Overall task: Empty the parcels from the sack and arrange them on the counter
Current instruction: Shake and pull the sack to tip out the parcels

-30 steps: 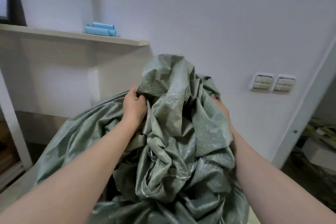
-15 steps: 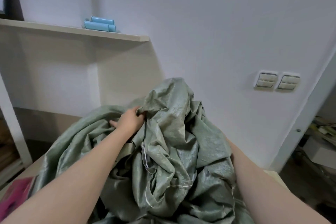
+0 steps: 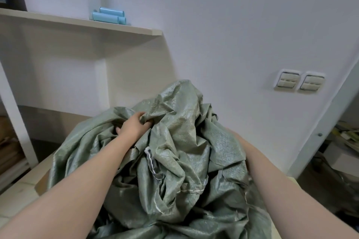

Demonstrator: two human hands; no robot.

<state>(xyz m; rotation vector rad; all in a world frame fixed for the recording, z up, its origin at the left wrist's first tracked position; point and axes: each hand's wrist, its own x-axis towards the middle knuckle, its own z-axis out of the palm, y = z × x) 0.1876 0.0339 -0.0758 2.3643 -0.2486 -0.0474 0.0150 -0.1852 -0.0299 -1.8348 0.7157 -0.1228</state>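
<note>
L arm fwd, L grip (image 3: 134, 126) clutching sack (image 3: 186, 141) fold; R grip hidden behind sack, can't tell.

One view on my end, head-worn wide-angle; it looks forward and down, close over the sack (image 3: 184, 141), which fills the lower middle; facing the white wall (image 3: 233, 25), shelf (image 3: 77, 23) upper left, door frame (image 3: 322, 122) at right edge

Storeroom — shelf (image 3: 77, 23), wall switches (image 3: 299, 81)

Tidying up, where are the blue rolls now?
Head view, upper left: the blue rolls lie on the shelf against the wall, above the sack.
</note>
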